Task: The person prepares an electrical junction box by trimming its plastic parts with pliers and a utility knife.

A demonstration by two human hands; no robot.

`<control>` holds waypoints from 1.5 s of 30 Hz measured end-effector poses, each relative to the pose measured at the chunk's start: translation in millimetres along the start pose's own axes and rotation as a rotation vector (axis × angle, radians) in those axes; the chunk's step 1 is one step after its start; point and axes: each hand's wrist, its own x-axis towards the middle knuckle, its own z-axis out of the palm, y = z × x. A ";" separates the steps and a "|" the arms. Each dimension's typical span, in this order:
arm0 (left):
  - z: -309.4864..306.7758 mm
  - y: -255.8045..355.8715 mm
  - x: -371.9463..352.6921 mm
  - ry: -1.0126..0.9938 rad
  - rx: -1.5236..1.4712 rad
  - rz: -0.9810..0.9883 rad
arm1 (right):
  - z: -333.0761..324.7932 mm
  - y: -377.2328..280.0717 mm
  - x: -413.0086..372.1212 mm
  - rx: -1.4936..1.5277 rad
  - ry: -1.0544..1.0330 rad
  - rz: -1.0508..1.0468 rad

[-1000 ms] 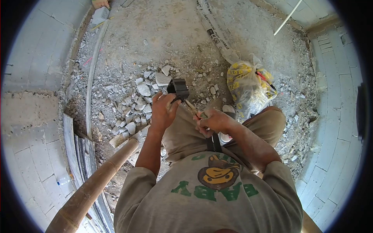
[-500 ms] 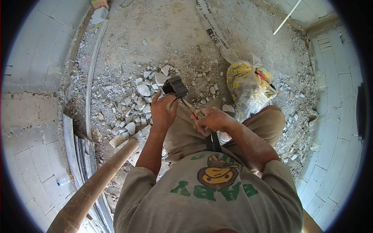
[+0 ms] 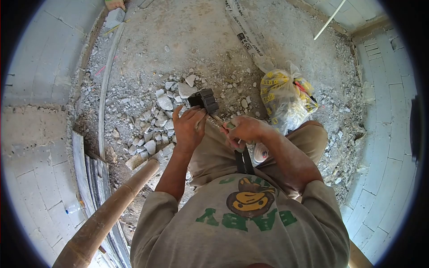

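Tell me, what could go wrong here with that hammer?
The left hand lies right by the hammer head, which the right hand holds by the handle: it could get pinched or struck. The rubble is loose, so a foot might slip or chips could fly.

Dark grey hammer head (image 3: 203,99), yellow-printed clear bag (image 3: 286,100), pale grey rubble (image 3: 163,114)

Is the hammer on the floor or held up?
Held up: the right hand grips the hammer by its handle, left hand touching near its head.
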 end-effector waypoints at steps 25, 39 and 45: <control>4.0 5.0 4.0 -0.018 0.040 0.015 | 17.7 38.4 31.4 0.094 -0.038 -0.036; 6.1 5.9 8.8 -0.031 0.103 0.106 | 6.1 34.7 23.8 -0.030 -0.086 0.015; 14.9 4.0 3.8 -0.095 0.048 -0.097 | 62.1 63.9 40.7 -0.402 0.843 -0.309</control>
